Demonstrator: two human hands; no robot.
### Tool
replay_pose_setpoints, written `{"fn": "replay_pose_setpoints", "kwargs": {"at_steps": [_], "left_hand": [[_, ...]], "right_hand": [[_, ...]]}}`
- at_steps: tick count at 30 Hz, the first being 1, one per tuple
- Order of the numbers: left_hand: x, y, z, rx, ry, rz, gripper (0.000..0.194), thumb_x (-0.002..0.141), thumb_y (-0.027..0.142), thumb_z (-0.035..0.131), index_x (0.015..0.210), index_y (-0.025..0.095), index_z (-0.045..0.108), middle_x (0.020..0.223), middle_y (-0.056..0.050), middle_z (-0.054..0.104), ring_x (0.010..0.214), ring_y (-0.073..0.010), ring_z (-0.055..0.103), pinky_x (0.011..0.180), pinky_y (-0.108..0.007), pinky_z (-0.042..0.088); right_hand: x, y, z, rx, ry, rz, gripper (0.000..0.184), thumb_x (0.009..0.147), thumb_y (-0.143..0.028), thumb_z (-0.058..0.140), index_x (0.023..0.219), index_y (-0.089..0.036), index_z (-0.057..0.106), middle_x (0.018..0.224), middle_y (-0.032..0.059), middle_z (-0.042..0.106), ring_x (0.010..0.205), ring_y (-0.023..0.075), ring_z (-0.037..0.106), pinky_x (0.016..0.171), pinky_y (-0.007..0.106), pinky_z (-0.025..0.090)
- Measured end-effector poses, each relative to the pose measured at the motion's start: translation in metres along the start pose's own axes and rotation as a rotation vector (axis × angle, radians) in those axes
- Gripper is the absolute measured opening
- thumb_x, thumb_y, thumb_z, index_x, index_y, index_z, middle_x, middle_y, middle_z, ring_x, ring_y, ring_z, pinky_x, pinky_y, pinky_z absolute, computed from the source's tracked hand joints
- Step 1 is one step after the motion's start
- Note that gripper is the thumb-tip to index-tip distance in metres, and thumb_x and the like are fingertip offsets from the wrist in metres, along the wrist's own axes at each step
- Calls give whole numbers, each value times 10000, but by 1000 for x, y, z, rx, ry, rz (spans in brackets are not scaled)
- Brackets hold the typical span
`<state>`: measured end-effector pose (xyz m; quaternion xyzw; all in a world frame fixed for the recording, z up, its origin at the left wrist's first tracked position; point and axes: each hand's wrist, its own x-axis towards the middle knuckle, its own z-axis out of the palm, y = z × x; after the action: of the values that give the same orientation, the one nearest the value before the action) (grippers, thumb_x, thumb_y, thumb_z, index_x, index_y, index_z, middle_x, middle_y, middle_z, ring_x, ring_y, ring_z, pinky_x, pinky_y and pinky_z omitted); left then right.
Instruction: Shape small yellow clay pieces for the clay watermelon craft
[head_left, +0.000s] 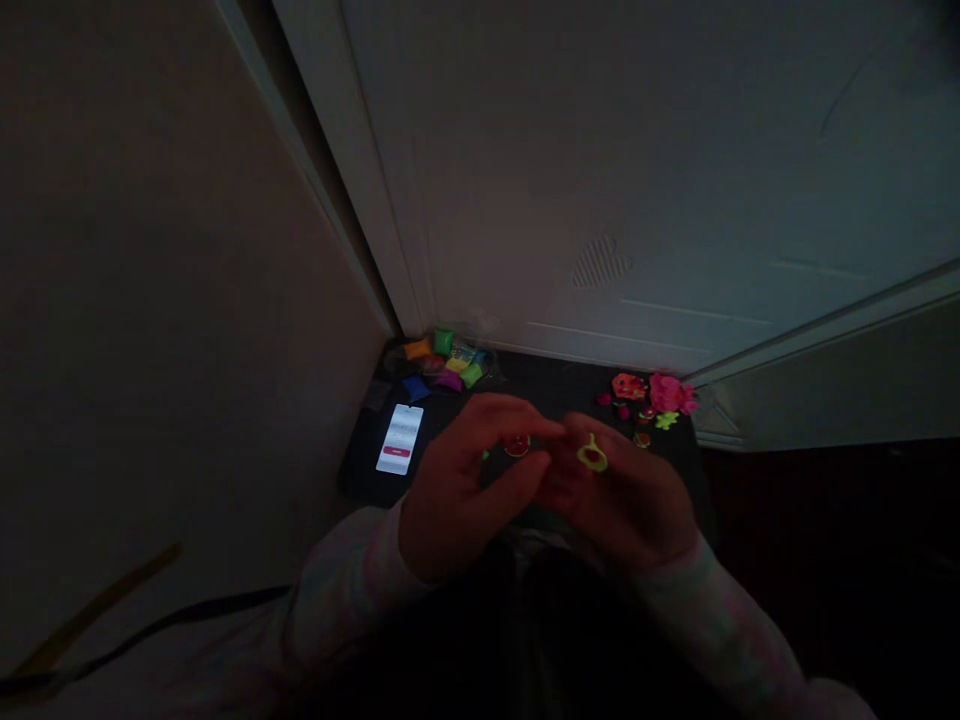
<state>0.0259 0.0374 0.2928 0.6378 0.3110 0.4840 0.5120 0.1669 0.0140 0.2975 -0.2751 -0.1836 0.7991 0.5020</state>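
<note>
A small yellow loop of what looks like modelling clay [592, 458], with a short stem at its top, lies on the fingers of my right hand [630, 500]. That hand is cupped, palm up, and holds the piece. My left hand [472, 475] comes in from the other side with thumb and index finger curved and apart; its fingertips are at the right hand's fingers, and I see nothing in its grip. Through the gap in the left hand a red round piece with a pale rim [517, 446] shows, and a bit of green is partly hidden beside it.
Both hands are over a small dark table [540, 380]. Coloured clay packets [450, 365] lie at its back left, near a lit phone [400, 440]. Pink and red shaped pieces [670, 392] and a yellow-green one [666, 421] sit at right. A pale panel [637, 180] rises behind.
</note>
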Motion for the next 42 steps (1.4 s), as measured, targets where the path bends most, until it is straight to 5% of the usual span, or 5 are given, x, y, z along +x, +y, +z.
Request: {"fn": "replay_pose_setpoints", "kwargs": {"at_steps": [11, 25, 33, 42], "left_hand": [[8, 0, -1, 92, -69, 76, 192, 711, 136, 617, 863, 237, 676, 911, -37, 613, 849, -151, 572, 780, -297, 491], [3, -7, 2, -14, -9, -54, 80, 722, 165, 616, 777, 200, 663, 916, -48, 614, 809, -142, 593, 757, -295, 494], [3, -6, 5, -82, 18, -81, 98, 731, 166, 610, 802, 216, 655, 857, -24, 608, 793, -135, 592, 742, -281, 480], [4, -4, 5, -74, 52, -135, 85, 711, 141, 613, 736, 199, 670, 782, -14, 636, 724, -118, 581, 657, -241, 465]], "right_hand": [[1, 7, 8, 168, 84, 132, 177, 591, -299, 705, 698, -203, 601, 642, -42, 538, 552, 62, 495, 510, 180, 442], [-1, 12, 12, 3, 159, 74, 147, 633, -324, 666, 680, -222, 571, 665, -23, 539, 588, 103, 498, 551, 225, 456], [-4, 14, 8, -152, 161, -130, 109, 745, -271, 595, 686, -192, 549, 597, -45, 467, 569, 70, 421, 564, 183, 383], [-10, 14, 4, -736, 377, -477, 75, 756, -213, 601, 779, -246, 538, 724, -49, 512, 667, 88, 476, 609, 214, 375]]}}
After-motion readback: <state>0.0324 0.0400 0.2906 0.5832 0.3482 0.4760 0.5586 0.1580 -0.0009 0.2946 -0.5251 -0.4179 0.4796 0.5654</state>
